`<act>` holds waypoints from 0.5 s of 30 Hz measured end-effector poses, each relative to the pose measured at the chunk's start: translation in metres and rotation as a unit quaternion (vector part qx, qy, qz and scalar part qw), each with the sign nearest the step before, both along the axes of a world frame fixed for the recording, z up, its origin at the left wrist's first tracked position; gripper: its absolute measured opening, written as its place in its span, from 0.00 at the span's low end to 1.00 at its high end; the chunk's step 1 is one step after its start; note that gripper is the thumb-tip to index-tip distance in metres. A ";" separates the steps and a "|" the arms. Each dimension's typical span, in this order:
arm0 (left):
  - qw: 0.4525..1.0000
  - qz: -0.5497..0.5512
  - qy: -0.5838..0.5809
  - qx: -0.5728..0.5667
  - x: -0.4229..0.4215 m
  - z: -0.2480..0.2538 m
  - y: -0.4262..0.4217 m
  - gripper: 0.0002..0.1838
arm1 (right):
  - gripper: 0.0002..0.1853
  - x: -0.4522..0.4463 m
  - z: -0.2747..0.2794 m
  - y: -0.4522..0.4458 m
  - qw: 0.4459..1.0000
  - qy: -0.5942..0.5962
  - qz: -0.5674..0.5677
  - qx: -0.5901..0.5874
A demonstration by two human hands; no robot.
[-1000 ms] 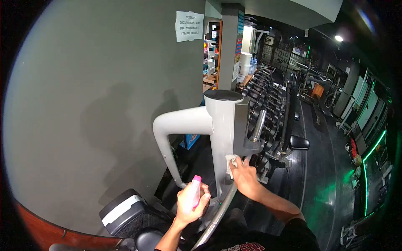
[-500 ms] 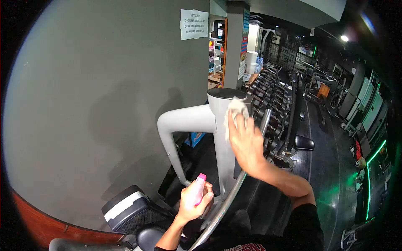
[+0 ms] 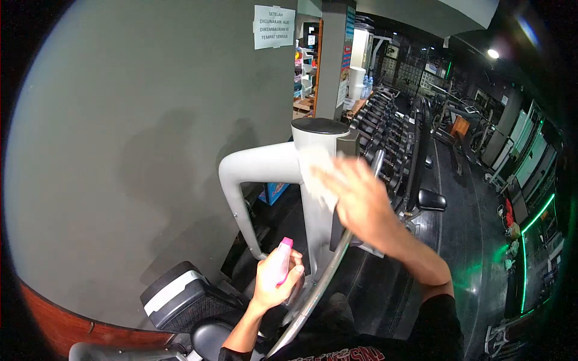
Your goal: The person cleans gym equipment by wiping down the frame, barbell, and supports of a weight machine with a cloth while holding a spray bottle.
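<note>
Right hand (image 3: 364,201) and white cloth (image 3: 317,174) motion-blurred, the cloth partly hidden behind the fingers.

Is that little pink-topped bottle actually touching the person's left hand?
Touching. The head view shows the bottle held in the left hand, its side against the palm and the thumb lying across it.

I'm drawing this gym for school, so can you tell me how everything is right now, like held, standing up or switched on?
Bottle: held, tilted, pink end up
Left hand: closed around the bottle
White cloth: held against the post, blurred
Right hand: on the cloth, blurred
Gray post: standing
Paper sign: stuck to the wall
Dumbbells: lined up in rows
Green light strip: on
Ceiling lamp: on
</note>
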State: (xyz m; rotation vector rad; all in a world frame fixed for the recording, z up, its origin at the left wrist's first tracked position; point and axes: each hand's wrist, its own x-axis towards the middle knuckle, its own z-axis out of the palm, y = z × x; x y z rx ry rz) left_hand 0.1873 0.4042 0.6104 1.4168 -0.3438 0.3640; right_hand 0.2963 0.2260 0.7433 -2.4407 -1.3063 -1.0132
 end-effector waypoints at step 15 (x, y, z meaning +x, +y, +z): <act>0.999 0.032 0.013 0.020 -0.004 -0.004 0.008 0.10 | 0.26 0.048 -0.123 0.018 0.971 -0.114 -0.066 -0.202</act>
